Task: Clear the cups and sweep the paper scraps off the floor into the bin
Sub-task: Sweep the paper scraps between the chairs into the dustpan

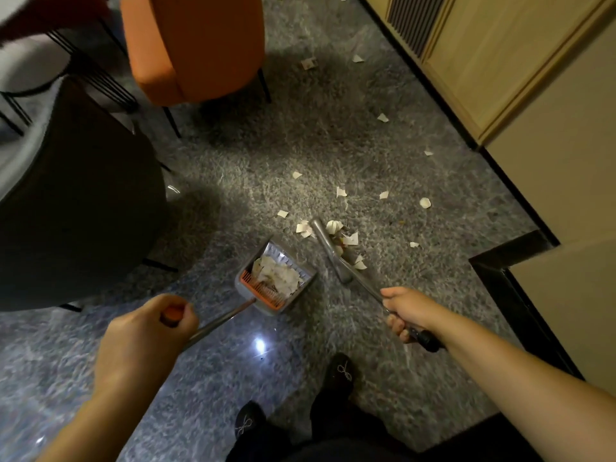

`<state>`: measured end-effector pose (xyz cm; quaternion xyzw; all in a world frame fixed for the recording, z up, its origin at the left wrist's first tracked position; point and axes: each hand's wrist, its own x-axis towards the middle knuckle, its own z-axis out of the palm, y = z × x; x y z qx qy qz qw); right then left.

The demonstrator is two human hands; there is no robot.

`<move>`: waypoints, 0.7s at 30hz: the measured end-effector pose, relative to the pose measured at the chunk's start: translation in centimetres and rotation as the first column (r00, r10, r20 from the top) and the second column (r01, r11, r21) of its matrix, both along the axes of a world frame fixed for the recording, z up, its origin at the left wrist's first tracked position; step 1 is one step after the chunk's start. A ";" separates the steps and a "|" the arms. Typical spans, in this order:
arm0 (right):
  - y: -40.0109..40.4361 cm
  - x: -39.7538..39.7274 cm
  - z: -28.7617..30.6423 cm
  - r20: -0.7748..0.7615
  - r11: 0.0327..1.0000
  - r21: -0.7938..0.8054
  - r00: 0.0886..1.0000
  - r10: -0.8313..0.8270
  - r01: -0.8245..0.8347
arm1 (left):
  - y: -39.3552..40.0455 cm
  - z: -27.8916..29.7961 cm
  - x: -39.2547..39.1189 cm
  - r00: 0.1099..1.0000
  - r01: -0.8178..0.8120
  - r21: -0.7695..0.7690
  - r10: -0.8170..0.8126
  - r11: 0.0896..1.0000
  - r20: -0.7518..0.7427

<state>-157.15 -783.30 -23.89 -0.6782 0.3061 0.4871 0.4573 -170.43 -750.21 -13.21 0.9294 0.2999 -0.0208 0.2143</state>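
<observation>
My left hand [146, 325] is closed around the orange-tipped metal handle of a grey dustpan [308, 273] that rests on the marbled floor and holds a heap of white paper scraps [278, 276]. My right hand [405, 311] grips the handle of a broom. The grey broom head [328, 248] lies on the floor just right of the dustpan. Torn paper scraps [350, 240] sit right against the broom head. More scraps [340, 192] are scattered beyond it, towards the wall. No cups are in view.
A dark chair [83, 208] stands at the left and an orange chair [193, 45] at the top. Wooden cabinets [493, 68] with a dark plinth run along the right side. My feet in black shoes [340, 375] are at the bottom.
</observation>
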 end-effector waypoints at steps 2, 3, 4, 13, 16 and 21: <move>-0.8 0.3 0.6 -0.002 0.999 0.022 0.999 -0.044 0.044 | 0.0 0.2 1.0 1.000 -0.010 -0.009 0.011 1.000 0.007; -1.2 0.5 0.9 0.000 0.997 0.036 0.998 -0.062 0.062 | -0.1 0.3 1.6 1.000 -0.007 -0.007 0.007 1.000 0.013; -1.6 0.5 1.2 0.002 0.996 0.048 0.997 -0.071 0.071 | -0.1 0.5 2.1 1.000 0.005 -0.003 -0.005 1.000 0.015; -4.1 1.8 2.4 0.052 0.964 0.010 0.963 -0.265 0.265 | 2.0 0.6 7.6 0.983 0.164 -0.044 -0.167 0.986 -0.072; -4.2 2.6 2.4 0.062 0.947 -0.020 0.946 -0.320 0.321 | 4.0 0.5 9.7 0.966 0.229 -0.055 -0.234 0.972 -0.112; -2.5 3.8 1.7 0.074 0.903 -0.064 0.904 -0.421 0.426 | 7.2 0.7 14.0 0.950 0.282 -0.017 -0.281 0.959 -0.136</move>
